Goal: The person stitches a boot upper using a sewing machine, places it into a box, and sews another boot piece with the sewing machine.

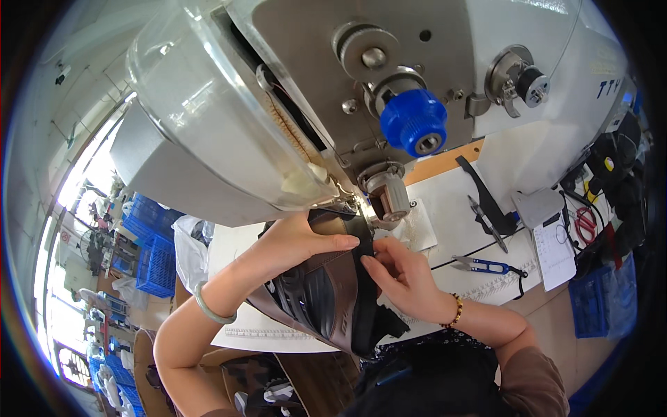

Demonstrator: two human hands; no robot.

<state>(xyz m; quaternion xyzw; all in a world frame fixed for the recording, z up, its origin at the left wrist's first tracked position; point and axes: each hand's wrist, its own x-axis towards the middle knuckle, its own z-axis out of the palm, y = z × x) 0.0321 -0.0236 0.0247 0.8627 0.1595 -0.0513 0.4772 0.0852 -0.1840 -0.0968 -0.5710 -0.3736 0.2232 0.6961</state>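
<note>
A brown and black shoe upper (316,299) lies on the white machine bed, its far end beneath the sewing head of a large grey sewing machine (445,48). My left hand (299,243), with a pale bangle on the wrist, grips the upper near the needle area. Its thumb presses on top at the black edge, while the other fingers are largely hidden. From the right, my right hand (406,274) pinches the upper's black edge strip (365,299) between curled fingers and thumb. A small light glows beside the metal roller foot (388,194), just beyond both hands.
Right of the hands lie blue-handled thread snips (486,266), a pen-like tool (488,221) and a curved black piece (479,187). A blue knob (413,118) juts from the machine. Blue crates (156,267) stand at left; a box of shoe parts (260,386) sits below the table.
</note>
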